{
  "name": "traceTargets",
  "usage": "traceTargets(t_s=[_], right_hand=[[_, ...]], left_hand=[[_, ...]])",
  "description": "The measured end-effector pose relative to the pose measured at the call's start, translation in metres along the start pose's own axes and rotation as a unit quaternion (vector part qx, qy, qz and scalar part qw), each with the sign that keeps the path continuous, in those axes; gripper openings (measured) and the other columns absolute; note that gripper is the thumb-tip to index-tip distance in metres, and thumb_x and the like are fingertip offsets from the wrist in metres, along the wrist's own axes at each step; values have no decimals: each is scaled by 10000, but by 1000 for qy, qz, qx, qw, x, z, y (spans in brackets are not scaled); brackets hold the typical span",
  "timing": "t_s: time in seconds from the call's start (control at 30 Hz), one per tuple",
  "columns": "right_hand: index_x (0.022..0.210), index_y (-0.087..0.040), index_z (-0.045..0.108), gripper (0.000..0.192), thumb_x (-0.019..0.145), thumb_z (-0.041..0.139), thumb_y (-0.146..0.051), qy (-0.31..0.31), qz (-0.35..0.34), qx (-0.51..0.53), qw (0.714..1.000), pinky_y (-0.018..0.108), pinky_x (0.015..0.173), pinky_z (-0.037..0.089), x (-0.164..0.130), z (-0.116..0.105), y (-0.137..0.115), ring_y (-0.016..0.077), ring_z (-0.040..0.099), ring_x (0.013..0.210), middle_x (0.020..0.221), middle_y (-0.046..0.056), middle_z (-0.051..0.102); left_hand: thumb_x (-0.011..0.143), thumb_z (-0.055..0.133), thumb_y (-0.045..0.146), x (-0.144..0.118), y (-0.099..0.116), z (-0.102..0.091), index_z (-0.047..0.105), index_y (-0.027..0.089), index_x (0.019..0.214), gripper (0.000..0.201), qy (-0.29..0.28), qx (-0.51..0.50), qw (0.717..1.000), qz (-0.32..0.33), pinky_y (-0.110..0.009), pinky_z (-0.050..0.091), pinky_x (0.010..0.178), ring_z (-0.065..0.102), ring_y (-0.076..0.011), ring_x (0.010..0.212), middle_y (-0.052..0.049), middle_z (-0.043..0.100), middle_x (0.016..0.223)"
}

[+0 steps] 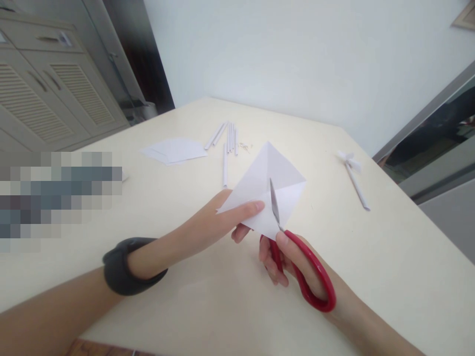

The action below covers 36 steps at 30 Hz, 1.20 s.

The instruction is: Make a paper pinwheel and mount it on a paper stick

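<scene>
A square of white paper [256,173] with crossing fold lines is held up above the table, one corner pointing away from me. My left hand [237,215] pinches its near left side, thumb on top and fingers underneath. In my right hand [282,257] are scissors [311,267] with red handles, my thumb and fingers through the loops. One metal blade lies over the paper, pointing toward its middle from the near corner; the other blade is hidden beneath the sheet.
Beyond the paper lie several rolled paper sticks [232,137], small brownish bits [245,147] and a stack of white paper sheets [176,151]. A paper pinwheel [356,180] on a stick rests at the right of the cream table [193,301]. A louvred cabinet [55,84] stands far left.
</scene>
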State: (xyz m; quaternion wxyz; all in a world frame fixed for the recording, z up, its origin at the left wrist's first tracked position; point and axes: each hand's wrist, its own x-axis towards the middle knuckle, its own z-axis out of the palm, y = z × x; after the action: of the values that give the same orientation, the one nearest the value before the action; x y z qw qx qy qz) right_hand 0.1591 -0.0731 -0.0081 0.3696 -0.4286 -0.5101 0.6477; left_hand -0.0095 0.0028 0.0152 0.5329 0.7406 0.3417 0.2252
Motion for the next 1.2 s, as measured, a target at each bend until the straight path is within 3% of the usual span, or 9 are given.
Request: traceTargets(t_s=[0.67,0.87,1.2], right_hand=[[649,-187,488,390,900,393,-469,24,16,-39,999,259,501,321,0,-1,5,92,355,412,449,-44,394],[658,-165,483,430,880,400,-524,24,-2,-16,1000,243,480,264,0,-1,0,88,337,460,493,-41,362],[657,-164,491,423,840,462,-546,22,3,2,1000,243,481,265,0,1,-1,84,324,452,498,-45,362]], left_hand=[[902,430,399,2,-11,6,381,160,467,499,56,-16,998,39,-210,374,527,427,-73,432,51,389,412],[887,415,379,0,-6,3,351,177,423,510,1,-21,999,46,-232,392,554,429,-89,444,42,389,411],[872,410,381,1,-3,4,333,186,408,509,-2,-17,999,49,-234,403,554,426,-90,440,42,379,401]])
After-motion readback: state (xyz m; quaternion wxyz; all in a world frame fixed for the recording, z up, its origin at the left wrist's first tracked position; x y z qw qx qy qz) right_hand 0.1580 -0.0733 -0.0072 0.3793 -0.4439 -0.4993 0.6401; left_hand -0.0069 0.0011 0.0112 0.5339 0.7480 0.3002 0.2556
